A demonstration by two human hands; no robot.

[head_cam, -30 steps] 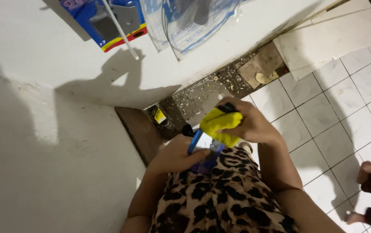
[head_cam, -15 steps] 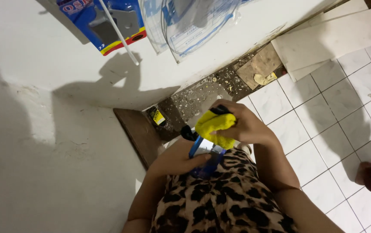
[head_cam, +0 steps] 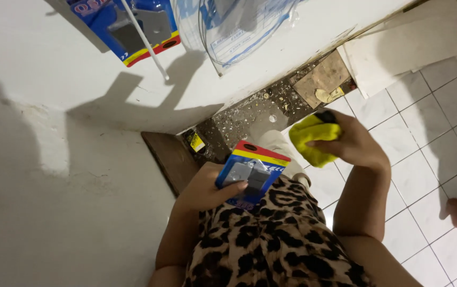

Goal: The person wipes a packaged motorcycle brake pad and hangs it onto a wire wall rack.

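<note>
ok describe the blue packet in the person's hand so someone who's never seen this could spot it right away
Start at the leopard-print clothing at the bottom of the view; just above it the left hand holds a flat blue packet with grey parts inside. A similar blue packet hangs on the white wall at the top, but only this one is gripped in a hand, beside the right hand with its yellow cloth.

Leopard-spot clothes (head_cam: 276, 239), brown and tan with black blotches. Bare arms, no sleeves. No rings or watch.

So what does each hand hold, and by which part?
Left hand: blue blister pack, gripped at its lower edge. Right hand: yellow cloth, bunched in the fingers.
</note>
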